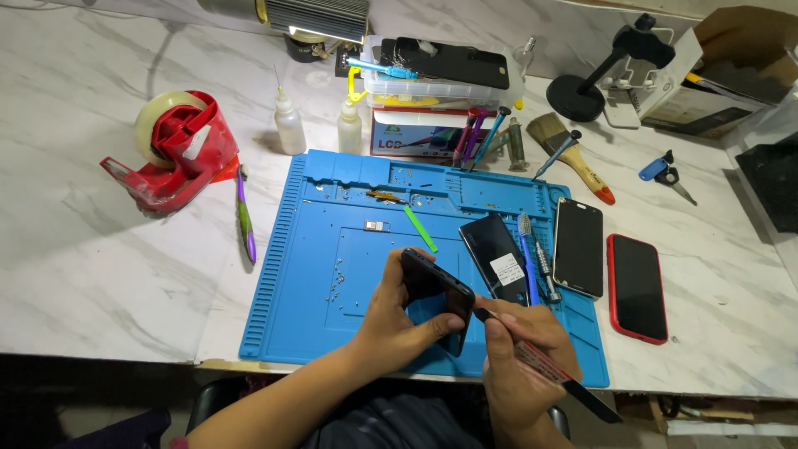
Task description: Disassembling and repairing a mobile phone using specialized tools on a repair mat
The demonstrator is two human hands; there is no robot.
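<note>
My left hand (397,320) grips a black smartphone (436,287), tilted up on edge above the near part of the blue work mat (307,274). My right hand (519,353) holds a long flat black tool (553,372) like a pen, its tip touching the phone's right edge. Just beyond the hands, a dark phone panel with a white sticker (497,258) lies on the mat beside a blue toothbrush (527,254) and a screwdriver (544,270).
Two more phones (578,246) (637,287) lie to the right, one in a red case. A red tape dispenser (179,141), a purple tool (245,220), two squeeze bottles (289,125), a paintbrush (573,158), plastic boxes (440,79) and a green pry stick (421,229) surround the mat.
</note>
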